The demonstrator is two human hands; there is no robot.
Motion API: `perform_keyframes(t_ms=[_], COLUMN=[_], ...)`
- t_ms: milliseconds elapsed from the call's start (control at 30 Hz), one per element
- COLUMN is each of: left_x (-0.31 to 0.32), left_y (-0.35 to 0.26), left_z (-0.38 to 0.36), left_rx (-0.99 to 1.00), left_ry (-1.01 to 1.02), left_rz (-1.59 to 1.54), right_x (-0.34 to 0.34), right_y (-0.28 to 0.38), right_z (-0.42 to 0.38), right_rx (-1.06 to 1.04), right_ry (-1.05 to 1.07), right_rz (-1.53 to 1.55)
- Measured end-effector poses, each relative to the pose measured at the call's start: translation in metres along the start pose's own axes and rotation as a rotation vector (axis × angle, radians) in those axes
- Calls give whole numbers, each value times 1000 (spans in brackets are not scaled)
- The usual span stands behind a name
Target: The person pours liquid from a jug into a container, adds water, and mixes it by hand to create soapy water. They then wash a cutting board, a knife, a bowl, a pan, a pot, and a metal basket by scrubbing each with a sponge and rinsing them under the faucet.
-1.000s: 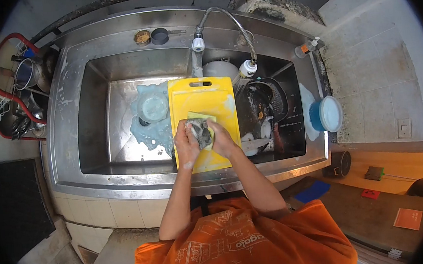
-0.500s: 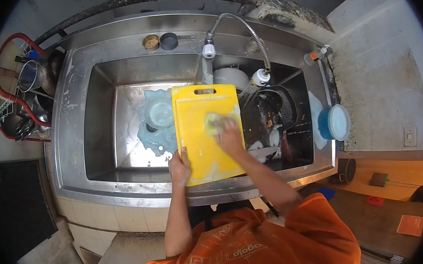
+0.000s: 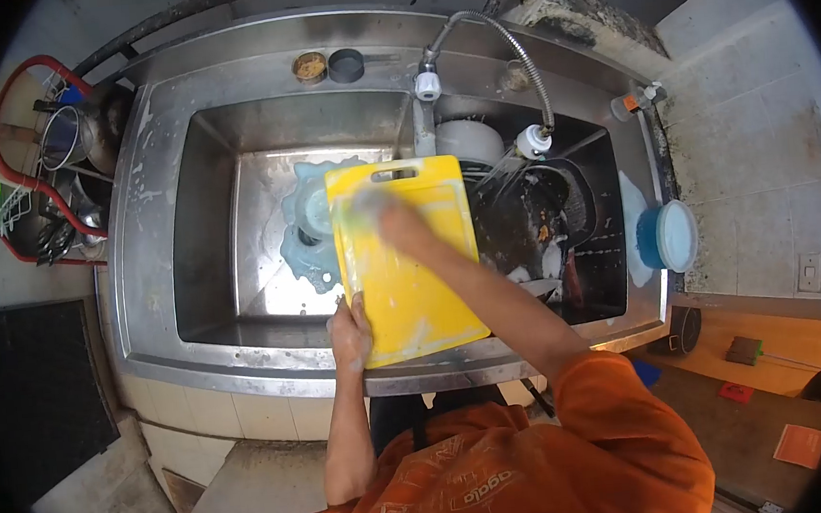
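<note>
A yellow cutting board (image 3: 423, 294), streaked with suds, is held over the sink's divider and front edge. My left hand (image 3: 350, 336) is closed on its lower left edge, with the thumb on the face. My right hand (image 3: 396, 221) presses a pale greenish sponge (image 3: 365, 202) against the board's upper left part, below the handle slot. Motion blurs this hand and the sponge. Behind the board's left edge, bluish foam surrounds a round container (image 3: 315, 209) in the left basin, partly hidden.
The right basin holds a light-coloured pot (image 3: 469, 142), a dark pan (image 3: 570, 200) and other soapy dishes. A flexible faucet (image 3: 534, 141) hangs over it. A blue tub (image 3: 669, 236) stands on the right ledge. Two small cups (image 3: 347, 65) sit at the back; a dish rack (image 3: 46, 160) stands left.
My right hand has slid the sponge from the board's right-middle area up and left. My left hand keeps its hold on the board. The view has shifted slightly.
</note>
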State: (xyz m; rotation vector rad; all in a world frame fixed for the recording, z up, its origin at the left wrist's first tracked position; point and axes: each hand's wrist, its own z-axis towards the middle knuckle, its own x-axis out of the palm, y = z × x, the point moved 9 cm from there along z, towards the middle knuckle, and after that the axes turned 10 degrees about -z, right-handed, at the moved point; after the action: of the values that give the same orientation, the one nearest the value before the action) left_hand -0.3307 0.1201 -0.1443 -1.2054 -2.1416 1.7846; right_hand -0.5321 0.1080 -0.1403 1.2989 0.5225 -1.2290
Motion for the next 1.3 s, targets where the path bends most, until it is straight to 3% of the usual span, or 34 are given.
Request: perform_keyframes(t_ms=[33,67,100,167,233,267,367,433,500,533,600,667,700,767,833,900,967,1000,1033,1067,1100,1200,1267,1300], left_x=[1,4,6,-1,-2,2,12,13,20,23,27,3,-3,-16,-20,-18,-22,-36,-49,-38,-55,-56,-48,-49], left_y=[6,4,1,-2,19,33,54,1,-13,-10,-8,-12,-7,8,4,-16,-93,-128,-153,-166,-169,-134,-43,-15], left_z=[-2,-2,-1,-6,-6,-8,-9,-5,-3,-2,1,-1,-2,18,38,66,68,55,38,15,8,-6,8,12], left_rx=[-11,57,126,144,196,244,114,24,-77,-87,-81,55,310,171,69,-20,473,477,127,-277,-190,-312,-410,-475], left_ry=[-2,7,19,-42,-138,-107,-93,-4,63,73,82,-124,-224,-205,-131,-69,-56,-66,72,216,216,319,133,117], left_rz=[5,62,123,76,70,40,102,10,-63,-7,48,-45,83,-145,-82,-38,-121,-126,-812,-1470,-1523,-1476,-929,-807], right_x=[19,-47,-31,60,38,13,-47,-51,-51,-61,-76,-62,-58,-90,-153,-216,-263,-277,-292,-282,-264,-195,-167,-151], right_y=[-48,-16,-7,22,88,102,93,-7,-104,-103,-116,-129,-134,-108,-55,-15,25,48,79,90,98,118,121,121], right_z=[17,38,35,2,-65,-94,-151,-193,-203,-187,-182,-181,-178,-146,-102,-72,-62,-59,-59,-69,-85,-116,-132,-136], right_rx=[353,153,150,75,-149,-136,-265,-57,551,555,1168,1163,1143,999,745,605,428,243,37,-102,-239,-412,-424,-441], right_ry=[337,-297,-297,269,214,186,216,224,-165,-175,-53,-205,-335,-317,-239,-199,-276,-379,-362,-348,-327,-59,9,63], right_rz=[-219,-50,-40,-120,-22,-6,25,-265,673,671,312,472,633,683,822,679,462,461,87,10,-63,-364,-327,-315])
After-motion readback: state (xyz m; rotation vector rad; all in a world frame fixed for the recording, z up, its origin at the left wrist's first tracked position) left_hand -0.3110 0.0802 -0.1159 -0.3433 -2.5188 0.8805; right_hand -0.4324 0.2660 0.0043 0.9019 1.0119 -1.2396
